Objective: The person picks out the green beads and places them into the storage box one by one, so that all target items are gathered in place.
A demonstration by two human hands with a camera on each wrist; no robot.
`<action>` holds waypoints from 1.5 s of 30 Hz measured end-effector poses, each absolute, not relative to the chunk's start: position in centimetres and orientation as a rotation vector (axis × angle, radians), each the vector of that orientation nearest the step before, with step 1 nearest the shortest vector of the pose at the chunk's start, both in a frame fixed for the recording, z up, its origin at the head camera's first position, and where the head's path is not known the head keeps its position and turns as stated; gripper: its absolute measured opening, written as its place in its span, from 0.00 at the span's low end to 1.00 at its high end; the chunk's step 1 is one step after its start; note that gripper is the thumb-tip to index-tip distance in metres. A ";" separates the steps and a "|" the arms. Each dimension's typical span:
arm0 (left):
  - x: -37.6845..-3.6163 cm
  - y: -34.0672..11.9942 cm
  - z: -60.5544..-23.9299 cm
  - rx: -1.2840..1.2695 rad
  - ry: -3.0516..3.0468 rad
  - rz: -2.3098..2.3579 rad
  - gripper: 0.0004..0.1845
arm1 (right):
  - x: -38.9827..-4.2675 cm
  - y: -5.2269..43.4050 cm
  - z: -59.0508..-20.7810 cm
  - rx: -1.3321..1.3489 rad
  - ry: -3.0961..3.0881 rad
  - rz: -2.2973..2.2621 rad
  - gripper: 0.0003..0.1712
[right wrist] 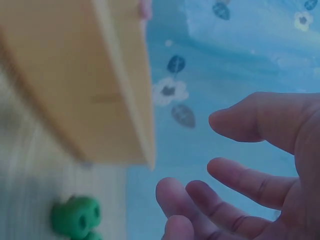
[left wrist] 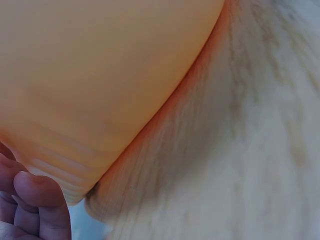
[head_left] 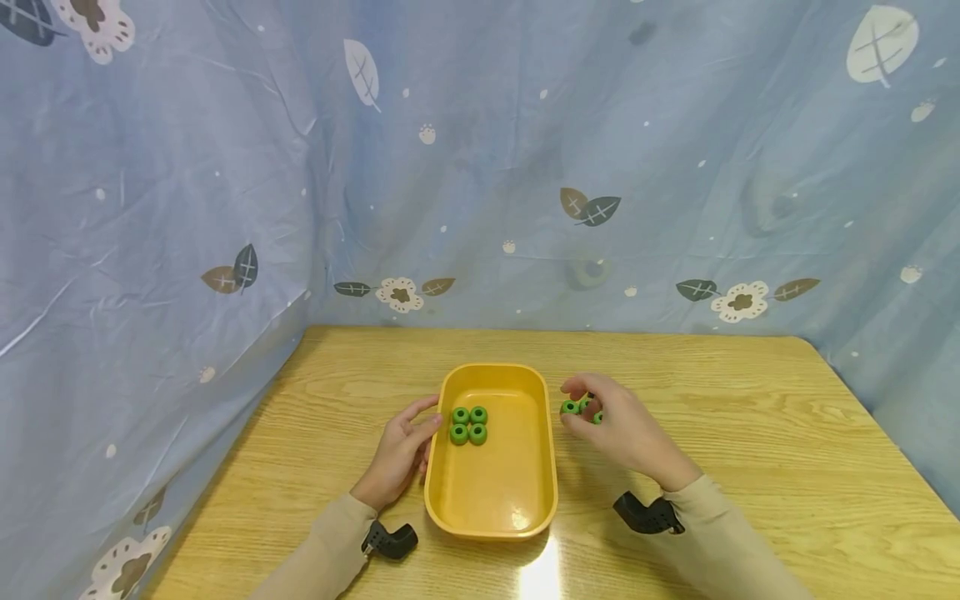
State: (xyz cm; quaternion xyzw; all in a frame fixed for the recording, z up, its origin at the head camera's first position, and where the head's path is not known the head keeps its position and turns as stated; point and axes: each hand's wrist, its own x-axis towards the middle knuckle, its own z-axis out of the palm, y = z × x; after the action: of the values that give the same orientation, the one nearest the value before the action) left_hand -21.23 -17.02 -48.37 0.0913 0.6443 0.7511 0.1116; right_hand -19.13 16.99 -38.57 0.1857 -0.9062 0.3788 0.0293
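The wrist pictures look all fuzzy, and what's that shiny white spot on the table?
In the head view, the white spot is lamp glare on the table beside the yellow tray. The left wrist view sits so close that the tray blurs. In the right wrist view, the green rings and fingers are soft.

Tray (head_left: 491, 508): yellow-orange. Rings (head_left: 468, 425): green. Tabletop (head_left: 750, 433): light wood grain. Backdrop cloth (head_left: 525, 167): blue, leaf-and-flower print. Sleeves (head_left: 720, 533): beige.

Both arms wear beige long sleeves (head_left: 720, 533), each wrist carrying a black strapped camera mount (head_left: 647, 514).
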 end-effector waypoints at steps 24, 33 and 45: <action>-21.3 -17.1 -48.5 0.276 1.887 2.209 0.31 | -20.0 20.3 -42.9 0.475 -2.912 0.956 0.24; -21.4 -17.0 -48.4 0.294 1.890 2.204 0.31 | -20.2 20.7 -43.6 0.497 -2.917 0.922 0.23; -21.4 -17.0 -48.4 0.283 1.900 2.207 0.31 | -20.0 20.2 -43.7 0.517 -2.920 0.864 0.18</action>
State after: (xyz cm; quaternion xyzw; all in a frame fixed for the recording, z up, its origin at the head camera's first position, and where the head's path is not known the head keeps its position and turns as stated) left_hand -21.38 -17.00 -48.42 0.0961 0.6455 0.7500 0.1078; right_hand -20.03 20.17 -43.73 0.1672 -0.9451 0.2797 0.0264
